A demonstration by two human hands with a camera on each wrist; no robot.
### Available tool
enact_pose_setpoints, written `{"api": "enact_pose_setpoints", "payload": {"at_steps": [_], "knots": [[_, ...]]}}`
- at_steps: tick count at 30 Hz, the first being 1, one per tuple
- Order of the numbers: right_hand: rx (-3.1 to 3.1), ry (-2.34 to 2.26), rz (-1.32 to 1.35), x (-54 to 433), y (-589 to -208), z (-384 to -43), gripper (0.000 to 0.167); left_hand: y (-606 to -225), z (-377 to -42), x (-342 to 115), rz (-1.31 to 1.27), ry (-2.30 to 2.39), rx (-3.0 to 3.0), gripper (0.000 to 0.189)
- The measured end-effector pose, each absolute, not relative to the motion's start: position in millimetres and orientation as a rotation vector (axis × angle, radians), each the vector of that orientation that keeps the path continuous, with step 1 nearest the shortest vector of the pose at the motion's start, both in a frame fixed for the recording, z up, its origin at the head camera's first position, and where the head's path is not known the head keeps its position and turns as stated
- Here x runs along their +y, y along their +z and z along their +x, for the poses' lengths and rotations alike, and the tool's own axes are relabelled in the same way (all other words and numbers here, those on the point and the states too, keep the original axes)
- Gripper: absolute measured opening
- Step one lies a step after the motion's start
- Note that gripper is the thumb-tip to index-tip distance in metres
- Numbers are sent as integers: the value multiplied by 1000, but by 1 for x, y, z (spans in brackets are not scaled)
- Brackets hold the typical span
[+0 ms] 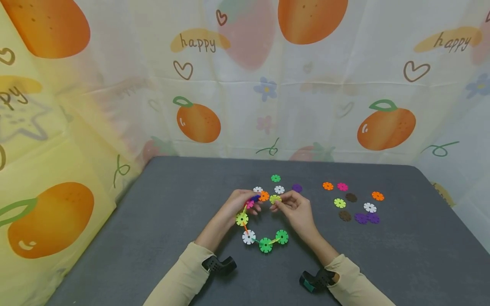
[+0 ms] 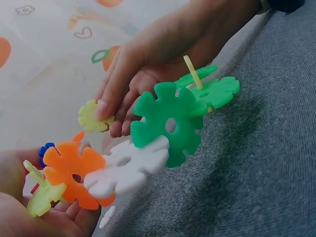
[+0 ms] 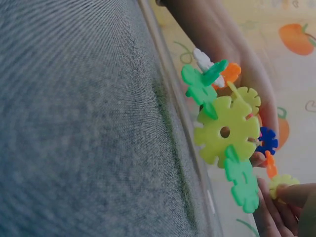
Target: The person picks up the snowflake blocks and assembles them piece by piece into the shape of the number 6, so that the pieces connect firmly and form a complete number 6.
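Nearest the body, between the wrists, the green discs (image 1: 266, 248) ended a chain of linked flower-shaped discs (image 1: 246, 240) that bent in an open curve on the near side of both hands. Its yellow-green disc (image 1: 239, 221) sat just beside the left hand (image 1: 237, 203), which pinched the chain's farther part near the blue disc (image 1: 255, 198), the orange disc (image 1: 263, 197) pointing across. The right hand (image 1: 298, 210) had its thumb and fingers clamped on a yellow disc (image 1: 273, 198), close beside the orange one. Past the hands on the table (image 1: 172, 191) lay a purple disc (image 1: 297, 188) and a loose green disc (image 1: 275, 178); a scattered group of discs (image 1: 351, 197) lay well right of the right hand. Farthest beyond hung a fruit-printed cloth (image 1: 325, 85).
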State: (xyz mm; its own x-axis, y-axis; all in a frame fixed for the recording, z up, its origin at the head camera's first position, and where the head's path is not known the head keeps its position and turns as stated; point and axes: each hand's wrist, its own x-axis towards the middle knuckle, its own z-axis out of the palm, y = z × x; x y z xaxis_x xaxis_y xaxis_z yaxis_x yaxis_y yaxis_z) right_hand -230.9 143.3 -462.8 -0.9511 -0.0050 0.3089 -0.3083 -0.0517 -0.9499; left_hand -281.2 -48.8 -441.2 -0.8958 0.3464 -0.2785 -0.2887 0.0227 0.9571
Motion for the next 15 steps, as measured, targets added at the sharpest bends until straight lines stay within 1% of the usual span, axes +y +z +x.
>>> {"api": "enact_pose_setpoints", "payload": {"at_steps": [9,15], "knots": [[-1979,2071,456,144,-464,-230,15,-441,-279,-48,84,1915,1887,33],[-1989,1999,487,143,-464,-230,13,-440,-279,-48,101,1900,1890,33]]}}
